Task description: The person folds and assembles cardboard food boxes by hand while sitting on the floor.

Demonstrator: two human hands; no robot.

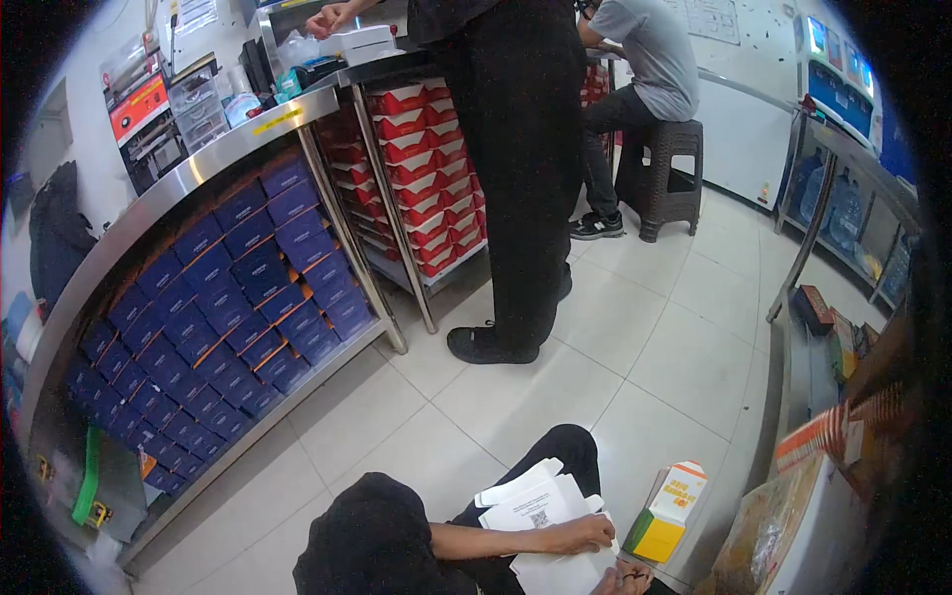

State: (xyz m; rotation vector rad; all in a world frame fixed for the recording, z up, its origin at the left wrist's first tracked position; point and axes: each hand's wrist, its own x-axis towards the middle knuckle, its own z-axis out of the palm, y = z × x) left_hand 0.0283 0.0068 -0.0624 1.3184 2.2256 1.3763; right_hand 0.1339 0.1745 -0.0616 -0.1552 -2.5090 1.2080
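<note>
Evidently we have a white carton (555, 496) in our lap, lying partly over our dark-clothed leg (573, 451), printed face up with flaps spread nearly flat. Our left hand (583, 535) comes across from the left and rests on the carton's right part, fingers curled together; whether they are clamped on the card or merely pressing it, we cannot tell. Our right hand (633, 577) sits just beyond, near the carton's lower right part; it is so close to the dim lower edge of the view that we cannot tell its grip either.

To handle this card well, we judge that our 2 hands should share the work: 1 to steady the panel, 1 to guide the flaps along their creases, with pressure spread along each line rather than jabbed at 1 spot. A lap makes a soft, uneven backing, so thin flaps could buckle under a hard push; bracing the panel against the thigh ought to help.

On the floor (426, 436), just right of our work, is a yellow, green and white carton (654, 535), which a careless right elbow could knock. A person in black trousers (526, 198) stands ahead, well apart from our hands.
</note>
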